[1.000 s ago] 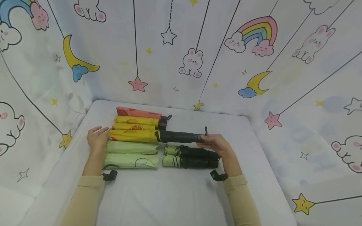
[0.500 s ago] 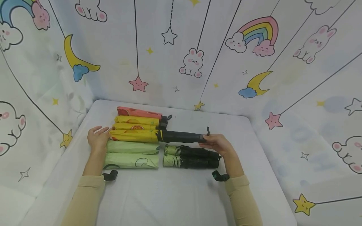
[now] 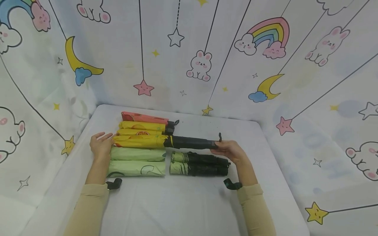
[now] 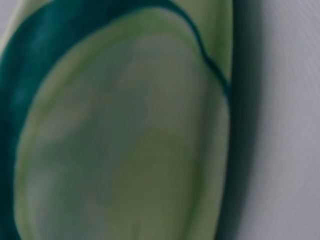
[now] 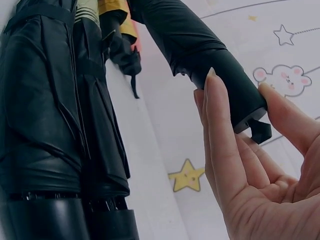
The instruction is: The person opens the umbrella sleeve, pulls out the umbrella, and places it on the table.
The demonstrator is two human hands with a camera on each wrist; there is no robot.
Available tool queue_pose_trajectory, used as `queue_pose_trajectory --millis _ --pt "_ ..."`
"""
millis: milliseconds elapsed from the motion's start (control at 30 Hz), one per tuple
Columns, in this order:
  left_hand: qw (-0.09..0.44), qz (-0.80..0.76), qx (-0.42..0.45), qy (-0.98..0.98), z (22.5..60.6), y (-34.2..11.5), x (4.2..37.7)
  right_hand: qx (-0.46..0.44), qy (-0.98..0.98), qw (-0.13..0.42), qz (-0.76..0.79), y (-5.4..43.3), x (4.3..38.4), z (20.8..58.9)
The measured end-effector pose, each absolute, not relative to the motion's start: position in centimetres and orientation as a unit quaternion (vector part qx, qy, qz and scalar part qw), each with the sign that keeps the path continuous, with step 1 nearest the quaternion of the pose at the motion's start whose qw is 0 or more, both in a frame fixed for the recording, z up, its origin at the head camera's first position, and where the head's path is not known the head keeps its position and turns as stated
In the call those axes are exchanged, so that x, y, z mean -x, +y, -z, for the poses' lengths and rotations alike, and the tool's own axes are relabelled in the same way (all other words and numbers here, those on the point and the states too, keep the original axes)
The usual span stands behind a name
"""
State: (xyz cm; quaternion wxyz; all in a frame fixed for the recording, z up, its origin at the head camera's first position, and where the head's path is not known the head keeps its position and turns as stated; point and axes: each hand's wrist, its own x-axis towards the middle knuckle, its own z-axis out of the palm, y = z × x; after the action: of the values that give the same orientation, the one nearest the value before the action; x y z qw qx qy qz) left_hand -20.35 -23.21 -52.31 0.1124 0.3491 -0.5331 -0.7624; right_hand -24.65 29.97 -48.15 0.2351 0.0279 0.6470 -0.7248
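Note:
My right hand point(image 3: 231, 150) pinches the end of a folded black umbrella point(image 3: 190, 142) between thumb and fingers; its short strap sticks out beyond them in the right wrist view. The umbrella's other end is inside a yellow fruit-print sleeve point(image 3: 140, 141). At the sleeve's far left end my left hand point(image 3: 99, 147) holds it by the fingertips, its thumb hidden. Just in front lie two pale green sleeves point(image 3: 136, 168); the nearer green one fills the left wrist view. To their right two folded black-and-green umbrellas point(image 3: 208, 169) lie side by side.
Behind the held umbrella lie two more yellow-sleeved umbrellas point(image 3: 143, 126) and a red-sleeved one point(image 3: 144, 117), handles to the right. All rest on a white table point(image 3: 171, 206), with printed cloth walls point(image 3: 177, 65) at the back and sides.
My right hand has moved a little to the right, drawing the umbrella along so that its strap end lies farther right. My left hand stays at the sleeve's left end.

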Motion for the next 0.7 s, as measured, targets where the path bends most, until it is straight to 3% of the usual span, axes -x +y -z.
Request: queue_pose_trajectory --millis 700 --pt "0.121 0.763 -0.35 -0.529 52.1 -23.2 20.3 -0.022 0.645 0.229 0.729 32.8 24.5 48.7"
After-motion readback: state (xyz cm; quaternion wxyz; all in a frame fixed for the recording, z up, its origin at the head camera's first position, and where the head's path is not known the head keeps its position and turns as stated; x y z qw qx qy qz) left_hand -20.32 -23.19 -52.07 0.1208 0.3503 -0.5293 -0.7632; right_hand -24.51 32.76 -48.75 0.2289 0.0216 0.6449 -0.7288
